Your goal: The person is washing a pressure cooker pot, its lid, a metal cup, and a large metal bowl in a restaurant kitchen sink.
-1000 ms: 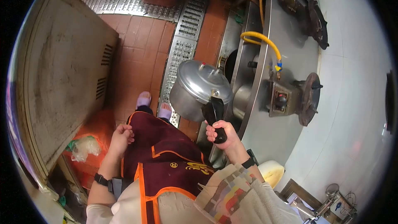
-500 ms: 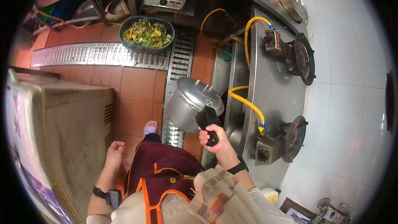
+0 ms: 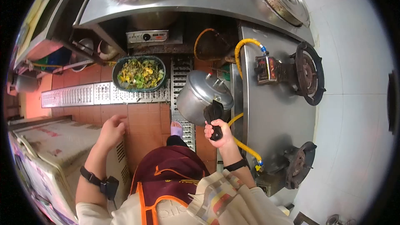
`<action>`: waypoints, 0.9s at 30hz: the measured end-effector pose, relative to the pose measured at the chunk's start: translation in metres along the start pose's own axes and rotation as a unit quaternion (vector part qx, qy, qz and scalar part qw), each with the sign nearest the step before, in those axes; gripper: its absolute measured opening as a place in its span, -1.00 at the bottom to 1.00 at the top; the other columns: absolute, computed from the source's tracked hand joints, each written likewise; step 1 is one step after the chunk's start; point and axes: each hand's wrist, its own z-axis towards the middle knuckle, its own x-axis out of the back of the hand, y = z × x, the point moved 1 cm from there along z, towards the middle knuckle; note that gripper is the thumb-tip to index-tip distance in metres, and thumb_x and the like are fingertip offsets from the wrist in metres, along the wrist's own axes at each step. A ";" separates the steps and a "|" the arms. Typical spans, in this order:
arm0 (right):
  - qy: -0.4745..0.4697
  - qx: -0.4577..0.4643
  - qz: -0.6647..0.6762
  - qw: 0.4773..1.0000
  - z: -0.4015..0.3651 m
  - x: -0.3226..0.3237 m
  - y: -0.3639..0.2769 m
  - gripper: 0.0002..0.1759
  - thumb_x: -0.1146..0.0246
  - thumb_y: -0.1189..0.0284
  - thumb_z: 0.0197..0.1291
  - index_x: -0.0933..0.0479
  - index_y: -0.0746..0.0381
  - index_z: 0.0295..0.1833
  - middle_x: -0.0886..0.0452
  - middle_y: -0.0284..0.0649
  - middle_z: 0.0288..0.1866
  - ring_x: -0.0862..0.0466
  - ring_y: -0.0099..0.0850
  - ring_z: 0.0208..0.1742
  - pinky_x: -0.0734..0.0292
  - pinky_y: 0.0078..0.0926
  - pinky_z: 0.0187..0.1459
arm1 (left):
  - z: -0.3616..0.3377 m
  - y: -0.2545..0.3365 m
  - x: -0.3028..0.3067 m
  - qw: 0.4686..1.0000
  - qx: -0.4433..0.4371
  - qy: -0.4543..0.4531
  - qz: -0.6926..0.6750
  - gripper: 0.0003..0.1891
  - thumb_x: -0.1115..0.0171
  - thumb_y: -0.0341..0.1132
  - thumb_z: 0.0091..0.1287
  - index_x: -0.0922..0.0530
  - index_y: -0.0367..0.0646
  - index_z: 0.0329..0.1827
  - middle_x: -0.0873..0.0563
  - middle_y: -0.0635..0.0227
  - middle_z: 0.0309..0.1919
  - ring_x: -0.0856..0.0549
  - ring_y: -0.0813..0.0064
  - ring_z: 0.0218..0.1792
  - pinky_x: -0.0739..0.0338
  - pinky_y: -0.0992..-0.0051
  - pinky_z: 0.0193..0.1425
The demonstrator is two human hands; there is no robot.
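Note:
My right hand (image 3: 221, 134) is wrapped around the black handle of a silver pressure cooker (image 3: 193, 104). The lidded cooker hangs tilted over the metal floor drain, beside the steel stove counter. My left hand (image 3: 112, 131) is held out over the tiled floor near the white appliance, fingers loosely stretched and nothing in them. A dark green tub (image 3: 139, 85) filled with vegetable scraps rests on the drain cover ahead of me.
Gas burners (image 3: 308, 73) sit on the steel counter (image 3: 279, 118) at right, fed by yellow hoses (image 3: 246, 43). A lidded pan (image 3: 283, 0) stands at the far corner. The white appliance (image 3: 58, 146) flanks me on the left. Drain grates (image 3: 68, 96) cross the floor.
I have stepped forward and the view has tilted up, showing more of the far counter. The cooker has come along in my right hand. My left hand has swung forward, its fingers straighter.

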 end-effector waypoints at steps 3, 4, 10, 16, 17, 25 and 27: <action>0.001 -0.008 0.009 1.000 0.011 0.004 -0.022 -0.80 -0.15 0.47 -0.09 -0.35 0.31 -0.32 -0.36 -0.29 -0.60 -0.38 -0.45 -0.61 -0.32 -0.49 -0.53 | 0.040 0.063 -0.029 0.987 -0.109 -0.016 0.116 -0.66 -0.04 -0.39 0.19 -0.45 -0.24 0.05 -0.65 0.16 -0.38 -0.64 0.35 -0.33 -0.51 0.43 -0.19; 0.006 -0.004 0.000 1.000 0.014 0.003 -0.024 -0.80 -0.15 0.46 -0.09 -0.35 0.31 -0.32 -0.36 -0.29 -0.61 -0.38 -0.44 -0.61 -0.32 -0.48 -0.53 | 0.056 0.080 -0.037 0.979 -0.143 -0.026 0.141 -0.65 -0.04 -0.37 0.18 -0.46 -0.23 0.05 -0.66 0.12 -0.37 -0.66 0.29 -0.30 -0.52 0.39 -0.16; -0.029 -0.003 -0.093 0.995 0.015 0.036 -0.032 -0.87 -0.13 0.45 0.01 -0.37 0.27 -0.46 -0.42 -0.26 -0.60 -0.44 -0.45 -0.58 -0.38 -0.55 -0.46 | 0.127 0.157 -0.116 0.951 -0.229 -0.071 0.197 -0.59 -0.10 -0.40 0.13 -0.43 -0.18 0.10 -0.68 0.15 -0.31 -0.67 0.25 -0.23 -0.52 0.37 -0.09; -0.065 0.102 -0.340 0.933 0.031 0.077 -0.027 -0.82 -0.16 0.41 0.00 -0.44 0.33 -0.41 -0.46 -0.21 -0.57 -0.47 -0.42 -0.56 -0.42 -0.47 -0.48 | 0.219 0.206 -0.217 0.959 -0.185 -0.216 0.007 -0.40 -0.17 -0.36 0.09 -0.28 -0.09 0.28 -0.61 0.14 -0.07 -0.60 0.23 -0.04 -0.46 0.38 0.07; 0.018 0.044 -0.285 0.957 0.027 0.058 -0.031 -0.80 -0.18 0.38 -0.01 -0.46 0.33 -0.45 -0.48 -0.21 -0.57 -0.49 -0.41 -0.55 -0.43 -0.47 -0.47 | 0.232 0.212 -0.237 0.953 -0.186 -0.237 -0.022 -0.33 -0.18 -0.37 0.09 -0.20 -0.08 0.33 -0.57 0.16 0.01 -0.56 0.26 0.02 -0.42 0.42 0.13; 0.150 0.074 -0.215 0.962 0.030 -0.019 -0.071 -0.48 -0.22 0.56 -0.17 -0.29 0.39 0.01 -0.50 -0.15 -0.53 -0.52 -0.37 -0.61 -0.43 -0.47 -0.57 | 0.275 0.269 -0.308 0.947 -0.108 -0.282 -0.108 -0.25 -0.12 -0.59 0.03 -0.08 -0.08 0.35 -0.40 0.13 0.12 -0.39 0.28 0.17 -0.22 0.43 0.27; 0.164 0.083 -0.240 0.953 0.032 -0.031 -0.081 -0.41 -0.22 0.58 -0.18 -0.23 0.37 0.07 -0.47 -0.16 -0.54 -0.51 -0.37 -0.61 -0.43 -0.45 -0.57 | 0.286 0.286 -0.302 0.930 -0.037 -0.346 -0.122 -0.35 -0.06 -0.63 0.05 -0.18 -0.10 0.28 -0.45 0.22 0.06 -0.43 0.37 0.12 -0.25 0.46 0.23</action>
